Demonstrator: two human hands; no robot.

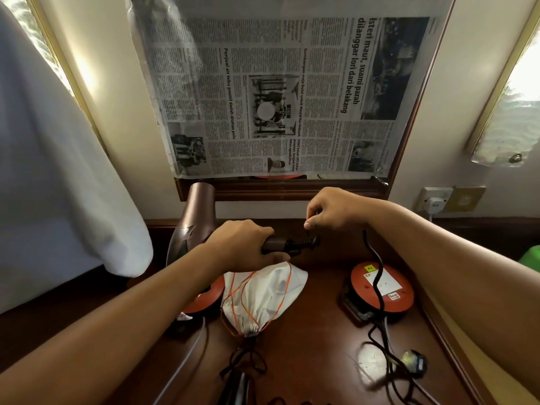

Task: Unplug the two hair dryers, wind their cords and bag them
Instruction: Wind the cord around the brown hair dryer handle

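Observation:
A brown hair dryer [194, 220] is held above the dark wooden table, nozzle up at the left. My left hand [242, 247] grips its handle. Its black cord [377, 273] leaves the handle's end and drops right over an orange extension reel [382, 287], down to a black plug [415, 361] lying on the table. My right hand [330, 210] pinches the cord just above the handle's black strain relief. A white drawstring bag [263, 293] with orange strings lies under my left hand. Another black cord [245, 363] lies at the near edge; a second dryer is not plainly visible.
A second orange reel [204, 299] sits partly under the bag. A wall socket with a white plug [435, 200] is at the right. Newspaper [277, 92] covers the mirror behind the table. A white cloth [58, 171] hangs at the left.

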